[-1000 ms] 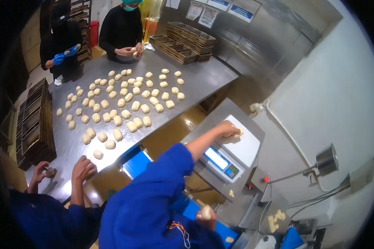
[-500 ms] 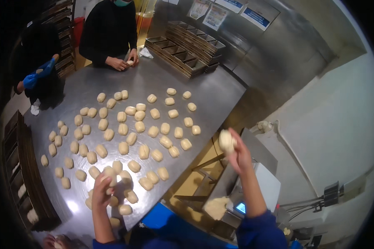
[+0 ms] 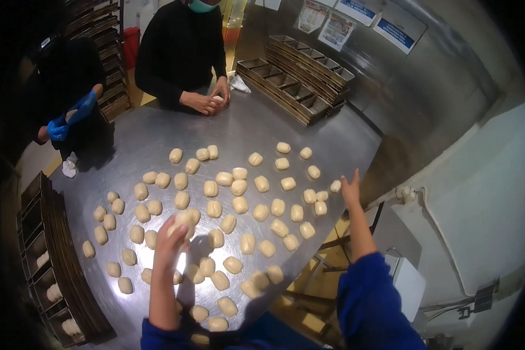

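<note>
Many rolled dough pieces (image 3: 247, 244) lie spread over the steel table (image 3: 262, 131). My left hand (image 3: 168, 242) is closed around pale dough (image 3: 184, 220), held above the table's left-centre part; how many pieces it grips I cannot tell. My right hand (image 3: 351, 189) reaches to the table's right edge with its fingers stretched apart. Just left of those fingers is a dough piece (image 3: 336, 186), close to a small cluster of others (image 3: 321, 207). Whether my fingertips touch it is hard to see.
Stacked metal loaf pans (image 3: 297, 87) stand at the far right of the table. More pans (image 3: 46, 256), some with dough, line the left edge. Opposite, one person's hands (image 3: 207, 102) work dough; another person wears blue gloves (image 3: 58, 128). A white machine (image 3: 407, 286) stands at lower right.
My right hand has moved from beside the table to its right edge and let go of the dough it held. My left hand, still holding dough, has moved farther over the table. The view has shifted.
</note>
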Demonstrator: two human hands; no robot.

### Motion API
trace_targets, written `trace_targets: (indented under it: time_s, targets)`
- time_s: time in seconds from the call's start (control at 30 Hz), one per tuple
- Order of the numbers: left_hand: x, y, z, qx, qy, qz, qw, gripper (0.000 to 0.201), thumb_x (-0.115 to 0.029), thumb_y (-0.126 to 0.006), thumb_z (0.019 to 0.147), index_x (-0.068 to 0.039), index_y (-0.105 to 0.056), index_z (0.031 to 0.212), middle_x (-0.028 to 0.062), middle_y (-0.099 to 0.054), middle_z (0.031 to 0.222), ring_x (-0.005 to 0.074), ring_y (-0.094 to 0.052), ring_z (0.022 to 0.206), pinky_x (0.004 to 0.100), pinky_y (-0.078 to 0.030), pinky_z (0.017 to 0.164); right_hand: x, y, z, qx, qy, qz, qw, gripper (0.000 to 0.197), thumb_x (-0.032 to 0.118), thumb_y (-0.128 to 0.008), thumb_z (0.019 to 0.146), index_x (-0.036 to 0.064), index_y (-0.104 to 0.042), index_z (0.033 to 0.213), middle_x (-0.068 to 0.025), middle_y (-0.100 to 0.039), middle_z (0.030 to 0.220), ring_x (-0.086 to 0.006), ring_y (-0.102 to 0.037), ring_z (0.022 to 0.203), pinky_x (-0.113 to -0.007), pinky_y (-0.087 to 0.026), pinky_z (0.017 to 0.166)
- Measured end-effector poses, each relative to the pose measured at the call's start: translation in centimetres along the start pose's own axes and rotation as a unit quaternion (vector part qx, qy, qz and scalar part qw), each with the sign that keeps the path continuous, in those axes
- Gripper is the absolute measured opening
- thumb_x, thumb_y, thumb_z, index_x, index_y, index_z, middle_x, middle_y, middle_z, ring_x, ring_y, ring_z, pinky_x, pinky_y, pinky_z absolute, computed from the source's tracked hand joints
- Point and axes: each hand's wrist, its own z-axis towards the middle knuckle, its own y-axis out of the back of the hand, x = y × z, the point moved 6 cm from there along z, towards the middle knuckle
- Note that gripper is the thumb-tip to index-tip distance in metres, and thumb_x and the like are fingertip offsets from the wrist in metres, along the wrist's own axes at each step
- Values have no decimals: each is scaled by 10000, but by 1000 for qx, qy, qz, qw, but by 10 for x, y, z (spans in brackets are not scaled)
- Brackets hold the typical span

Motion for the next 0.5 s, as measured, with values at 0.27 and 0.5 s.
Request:
trace_targets:
  time_s: [0.27,0.5]
  targets:
    - [-9,-134,254,-19,-100,284,954,587,-392,-713,723,-7,-538,1130,62,-587,737,109,-514,518,268,-414,437,83,1,-189,154,-141,311,927,406,253,-528,882,112,-449,1254,-25,-431,1208,-157,-447,1090,-352,-462,805]
    - [60,-131,339,40,86,187,978,996,-502,-713,679,21,-202,1355,253,-438,1211,316,-537,990,434,-487,681,64,80,-353,194,-235,328,894,279,174,-508,909,13,-505,1137,-88,-543,1046,-173,-528,995,-330,-490,802]
